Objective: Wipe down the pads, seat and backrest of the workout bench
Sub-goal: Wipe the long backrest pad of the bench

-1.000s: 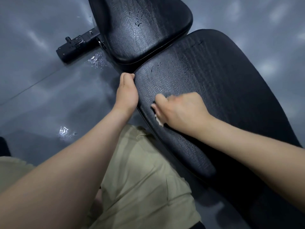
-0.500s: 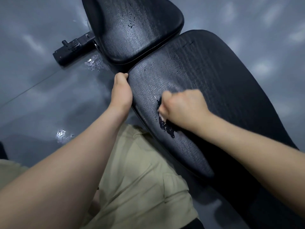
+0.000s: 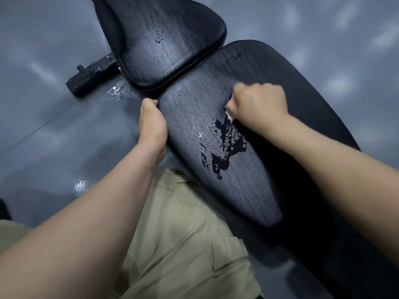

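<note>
**Inspector:** Counts first.

**Operator:** On my feed I log two black pads. A smaller pad (image 3: 159, 39) lies farther off and a long pad (image 3: 248, 201) nearer, end to end with a narrow seam between. I also see two hands, one white cloth (image 3: 229, 112), one wet patch (image 3: 224, 147) and one black frame bar (image 3: 90, 77) on the grey floor (image 3: 43, 130).

**Inspector:** State of the hands?

**Operator:** The left hand (image 3: 151, 124) is curled over the long pad's left edge beside the seam, gripping it. The right hand (image 3: 259, 104) is a closed fist pressed on that pad's top, clenching the cloth. Only a sliver shows at the thumb side.

**Inspector:** And the cloth and the wet area?

**Operator:** The cloth sits under the fist, on the pad's far half. The patch begins touching the cloth and runs toward me—beaded, dark. The smaller pad carries scattered droplets—neither hand touches it.
</note>
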A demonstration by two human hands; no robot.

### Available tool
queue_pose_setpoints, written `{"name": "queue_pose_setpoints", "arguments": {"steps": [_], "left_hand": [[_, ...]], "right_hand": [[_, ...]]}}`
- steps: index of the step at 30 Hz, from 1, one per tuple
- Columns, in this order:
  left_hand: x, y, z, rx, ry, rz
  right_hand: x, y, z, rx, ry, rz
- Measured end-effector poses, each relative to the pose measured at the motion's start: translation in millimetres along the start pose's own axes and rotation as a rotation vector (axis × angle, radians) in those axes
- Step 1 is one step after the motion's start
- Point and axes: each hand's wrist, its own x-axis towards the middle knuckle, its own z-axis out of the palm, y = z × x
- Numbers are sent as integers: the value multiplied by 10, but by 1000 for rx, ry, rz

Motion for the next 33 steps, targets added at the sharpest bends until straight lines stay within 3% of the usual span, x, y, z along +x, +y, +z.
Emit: {"name": "queue_pose_setpoints", "arguments": {"steps": [3, 9, 16, 23, 29, 33], "left_hand": [[12, -9, 16, 1, 6, 9], [60, -59, 19, 22, 7, -8], [-148, 107, 46, 83, 63, 14], [-274, 169, 102, 138, 143, 39], [-250, 181, 94, 186, 162, 64], [-250, 169, 104, 169, 183, 66]], "right_hand": [[73, 20, 32, 27, 22, 53], [-117, -33, 39, 9, -20, -26], [632, 403, 1, 62, -16, 207], [-6, 457, 62, 84, -65, 199], [414, 674, 47, 132, -85, 367], [164, 644, 104, 152, -53, 366]]}}
